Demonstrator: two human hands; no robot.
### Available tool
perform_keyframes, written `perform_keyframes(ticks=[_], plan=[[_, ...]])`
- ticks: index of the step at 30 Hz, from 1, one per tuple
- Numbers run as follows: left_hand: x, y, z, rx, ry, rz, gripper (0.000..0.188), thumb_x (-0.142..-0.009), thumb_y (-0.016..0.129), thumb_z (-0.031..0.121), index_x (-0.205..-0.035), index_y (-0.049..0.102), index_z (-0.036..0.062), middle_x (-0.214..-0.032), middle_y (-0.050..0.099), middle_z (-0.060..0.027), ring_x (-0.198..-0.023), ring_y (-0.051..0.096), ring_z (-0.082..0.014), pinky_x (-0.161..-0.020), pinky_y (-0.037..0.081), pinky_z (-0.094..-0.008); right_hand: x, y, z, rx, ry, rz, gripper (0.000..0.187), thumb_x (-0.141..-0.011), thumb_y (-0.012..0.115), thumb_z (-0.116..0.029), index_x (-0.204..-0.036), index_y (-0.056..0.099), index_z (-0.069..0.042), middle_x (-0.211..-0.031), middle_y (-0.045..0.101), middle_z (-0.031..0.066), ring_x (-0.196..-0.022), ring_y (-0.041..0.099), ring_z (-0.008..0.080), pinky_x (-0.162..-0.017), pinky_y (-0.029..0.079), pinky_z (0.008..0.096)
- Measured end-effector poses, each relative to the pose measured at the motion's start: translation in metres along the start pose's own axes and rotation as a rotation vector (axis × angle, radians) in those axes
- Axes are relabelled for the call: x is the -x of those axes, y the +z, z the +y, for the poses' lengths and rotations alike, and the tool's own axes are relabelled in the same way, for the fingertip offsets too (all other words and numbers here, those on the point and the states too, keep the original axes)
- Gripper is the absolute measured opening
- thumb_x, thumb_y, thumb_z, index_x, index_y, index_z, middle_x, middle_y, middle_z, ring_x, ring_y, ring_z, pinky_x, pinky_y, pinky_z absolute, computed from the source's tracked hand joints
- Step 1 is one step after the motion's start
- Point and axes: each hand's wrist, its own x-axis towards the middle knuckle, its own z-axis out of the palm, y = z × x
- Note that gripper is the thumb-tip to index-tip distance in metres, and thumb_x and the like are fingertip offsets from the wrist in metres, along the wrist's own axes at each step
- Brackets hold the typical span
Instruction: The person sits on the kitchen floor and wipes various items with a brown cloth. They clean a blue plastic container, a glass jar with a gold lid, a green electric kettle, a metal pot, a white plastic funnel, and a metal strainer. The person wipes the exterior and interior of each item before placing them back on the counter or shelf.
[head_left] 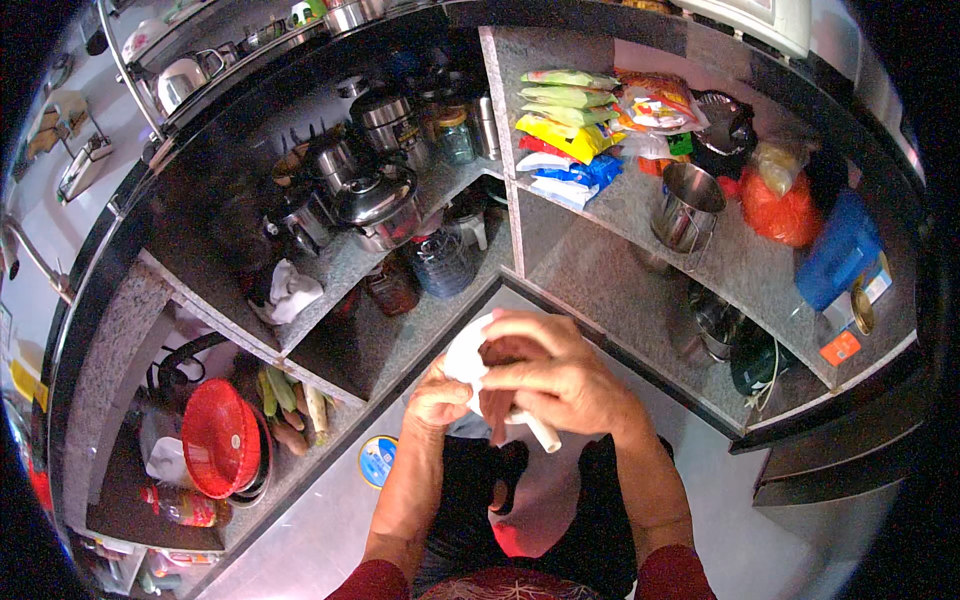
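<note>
In front of my body, both hands are around a white rounded object (465,358) whose kind I cannot make out. My left hand (440,395) pinches its left edge between thumb and fingers. Over its right side curls my right hand (565,370), hiding much of it. A short white rod (540,432) sticks out below the right fingers; whether it belongs to the white object is hidden.
Corner shelves surround me. Steel pots (380,205) and a jar (455,135) stand at the back left, and packets (570,125) with a steel container (688,205) at the back right. A red basket (220,437) and vegetables (290,400) sit low left. A blue round lid (378,461) lies on the floor.
</note>
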Motion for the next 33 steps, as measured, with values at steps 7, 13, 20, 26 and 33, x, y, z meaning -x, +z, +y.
perform_keyframes(ticks=[7, 13, 20, 26, 33], plan=[[-0.004, 0.023, -0.005, -0.139, -0.086, 0.177, 0.041, -0.072, 0.073, 0.014, -0.108, 0.057, 0.0031, -0.099, 0.060, -0.0027, -0.095, 0.055, -0.0137, -0.077, 0.048, -0.0330, -0.004, 0.015, 0.003, 0.298, 0.167, 0.050, 0.021, -0.071, 0.069, -0.017, -0.092, 0.068, -0.020, -0.108, 0.054, 0.0046, -0.108, 0.049, 0.0244, -0.088, 0.037, 0.0402], [-0.003, 0.014, -0.012, -0.130, 0.027, 0.189, 0.056, -0.063, 0.074, -0.002, -0.116, 0.056, 0.0000, -0.108, 0.062, -0.0113, -0.099, 0.059, -0.0229, -0.088, 0.047, -0.0377, 0.007, 0.011, 0.056, -0.471, 0.636, 0.319, 0.020, -0.088, 0.050, -0.009, -0.099, 0.062, 0.001, -0.089, 0.063, 0.0069, -0.080, 0.056, 0.0137, -0.075, 0.046, 0.0279], [-0.011, 0.010, -0.008, 0.101, 0.259, 0.255, 0.068, -0.072, 0.073, 0.018, -0.129, 0.040, 0.0007, -0.124, 0.052, -0.0154, -0.113, 0.051, -0.0311, -0.100, 0.038, -0.0464, 0.009, 0.035, 0.055, -0.481, 0.618, 0.615, 0.023, -0.090, 0.045, -0.006, -0.109, 0.058, 0.000, -0.084, 0.062, 0.0057, -0.058, 0.055, 0.0103, -0.054, 0.048, 0.0247], [-0.017, 0.012, -0.009, 0.284, 0.279, 0.312, 0.066, -0.078, 0.068, 0.025, -0.131, 0.037, 0.0013, -0.128, 0.049, -0.0145, -0.118, 0.047, -0.0305, -0.102, 0.036, -0.0460, 0.007, 0.048, 0.021, 0.046, 0.167, 0.485, 0.036, -0.082, 0.054, -0.001, -0.117, 0.054, -0.001, -0.118, 0.045, 0.0176, -0.109, 0.047, 0.0316, -0.094, 0.039, 0.0404], [-0.025, 0.024, -0.015, 0.225, 0.286, 0.379, 0.058, -0.087, 0.056, 0.033, -0.133, 0.036, 0.0039, -0.134, 0.043, -0.0132, -0.125, 0.040, -0.0284, -0.107, 0.028, -0.0440, 0.012, 0.067, 0.018, 0.246, 0.232, 0.539, 0.041, -0.085, 0.055, -0.011, -0.122, 0.045, 0.002, -0.120, 0.037, 0.0249, -0.108, 0.043, 0.0411, -0.095, 0.035, 0.0457]])
